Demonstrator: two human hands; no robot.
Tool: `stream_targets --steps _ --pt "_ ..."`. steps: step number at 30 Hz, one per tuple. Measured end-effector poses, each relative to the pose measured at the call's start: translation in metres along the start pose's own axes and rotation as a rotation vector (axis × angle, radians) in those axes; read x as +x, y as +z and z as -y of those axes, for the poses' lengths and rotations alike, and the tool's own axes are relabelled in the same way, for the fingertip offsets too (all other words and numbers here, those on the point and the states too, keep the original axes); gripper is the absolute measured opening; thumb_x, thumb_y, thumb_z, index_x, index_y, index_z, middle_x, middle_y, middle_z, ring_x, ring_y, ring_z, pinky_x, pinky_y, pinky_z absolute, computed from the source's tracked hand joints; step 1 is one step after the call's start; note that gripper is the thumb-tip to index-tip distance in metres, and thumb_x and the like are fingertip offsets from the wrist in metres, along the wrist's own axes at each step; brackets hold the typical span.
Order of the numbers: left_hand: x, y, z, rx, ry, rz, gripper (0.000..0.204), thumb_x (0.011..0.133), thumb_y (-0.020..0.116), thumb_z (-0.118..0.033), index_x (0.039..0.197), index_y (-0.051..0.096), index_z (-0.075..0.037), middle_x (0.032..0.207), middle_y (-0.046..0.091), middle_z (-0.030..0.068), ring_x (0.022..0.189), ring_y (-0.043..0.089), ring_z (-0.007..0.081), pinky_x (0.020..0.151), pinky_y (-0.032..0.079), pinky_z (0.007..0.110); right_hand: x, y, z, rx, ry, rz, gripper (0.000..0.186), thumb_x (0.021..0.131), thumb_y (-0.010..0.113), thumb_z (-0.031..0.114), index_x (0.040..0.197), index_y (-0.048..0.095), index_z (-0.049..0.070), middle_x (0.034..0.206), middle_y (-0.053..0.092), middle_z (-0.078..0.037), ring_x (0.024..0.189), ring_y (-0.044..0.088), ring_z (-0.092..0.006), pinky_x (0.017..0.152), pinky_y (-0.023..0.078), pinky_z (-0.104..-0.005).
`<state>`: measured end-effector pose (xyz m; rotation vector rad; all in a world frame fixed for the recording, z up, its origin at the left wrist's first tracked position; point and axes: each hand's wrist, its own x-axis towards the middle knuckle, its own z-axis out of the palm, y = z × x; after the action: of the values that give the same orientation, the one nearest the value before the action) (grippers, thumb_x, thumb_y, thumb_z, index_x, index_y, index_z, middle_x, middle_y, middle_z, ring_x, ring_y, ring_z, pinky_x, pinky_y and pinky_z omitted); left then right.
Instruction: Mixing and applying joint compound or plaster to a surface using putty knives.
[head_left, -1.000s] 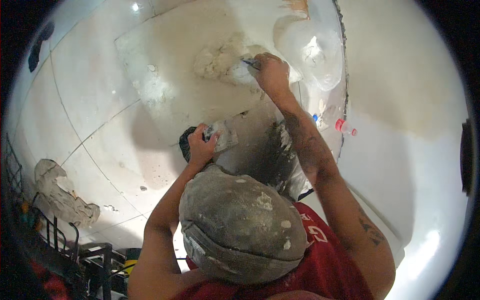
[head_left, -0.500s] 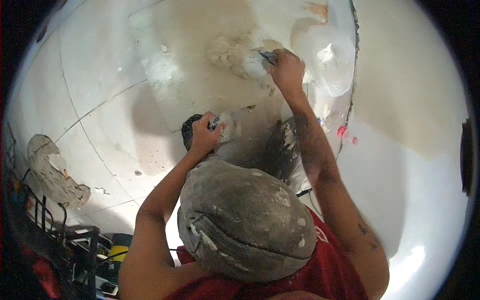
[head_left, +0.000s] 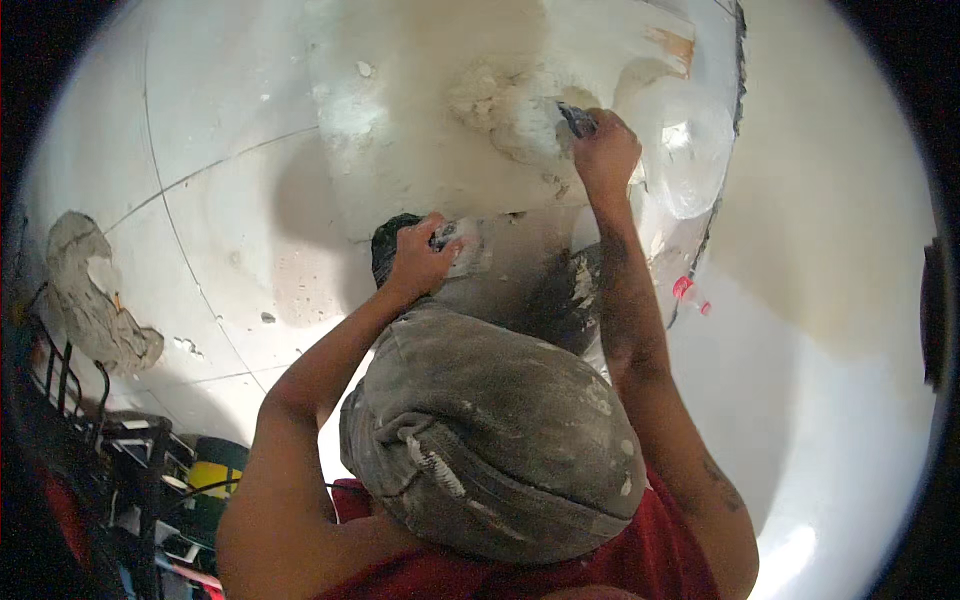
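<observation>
My right hand (head_left: pixel 607 158) is closed on a small dark-handled tool (head_left: pixel 577 119) over a rough, powdery pale patch (head_left: pixel 500 105) on a dusty white surface (head_left: pixel 390 160). Lower and to the left, my left hand (head_left: pixel 425 260) grips a dusty flat tool (head_left: pixel 466 243) with a dark part under the fingers. A dark rough object (head_left: pixel 387 244) lies just beside that hand, partly behind it. My bent leg in dusty grey trousers (head_left: pixel 500 430) fills the lower middle, between my two forearms.
A clear plastic piece with a red cap (head_left: pixel 686 293) lies right of my right forearm. A crumpled grey heap (head_left: pixel 90 290) lies at left. Black metal frames (head_left: pixel 130 450) and a dark yellow-banded container (head_left: pixel 210 470) stand at lower left. A cracked seam (head_left: pixel 733 120) runs down the right.
The view has turned, so the floor marks and left-hand heap sit differently in it. My right hand remains over the powdery patch, its tool slightly shifted; my left hand keeps its grip.
</observation>
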<state>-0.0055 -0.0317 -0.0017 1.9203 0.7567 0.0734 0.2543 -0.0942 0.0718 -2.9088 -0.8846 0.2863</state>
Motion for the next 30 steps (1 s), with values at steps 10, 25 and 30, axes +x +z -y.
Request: stream_targets --steps 10,25,30 --pt "0.010 -0.002 -0.004 -0.106 -0.049 0.169 0.032 0.068 0.066 -0.026 0.085 0.055 -0.001 0.076 0.057 0.0171 0.069 0.053 0.0354 0.065 0.040 0.041 -0.009 0.027 -0.001 -0.175 -0.207 -0.046 0.020 0.066 0.061 0.025 0.080 0.063 0.011 0.076 0.061 -0.011 0.071 0.059 -0.0300 0.063 0.047 -0.0398" --pt "0.008 0.001 -0.004 -0.053 -0.001 0.088 0.030 0.069 0.064 -0.026 0.085 0.055 -0.003 0.081 0.058 0.0158 0.074 0.053 0.0350 0.069 0.039 0.040 -0.007 0.029 -0.011 -0.123 -0.192 -0.070 0.024 0.066 0.062 0.032 0.078 0.063 0.012 0.074 0.061 -0.010 0.065 0.059 -0.0311 0.057 0.046 -0.0411" --pt "0.009 -0.002 -0.004 -0.077 -0.036 0.153 0.031 0.070 0.064 -0.025 0.088 0.054 -0.002 0.081 0.057 0.0162 0.077 0.053 0.0344 0.071 0.038 0.041 0.013 0.011 -0.017 -0.081 -0.091 0.112 0.019 0.066 0.062 0.024 0.078 0.064 0.010 0.080 0.062 -0.011 0.072 0.059 -0.0302 0.063 0.047 -0.0370"
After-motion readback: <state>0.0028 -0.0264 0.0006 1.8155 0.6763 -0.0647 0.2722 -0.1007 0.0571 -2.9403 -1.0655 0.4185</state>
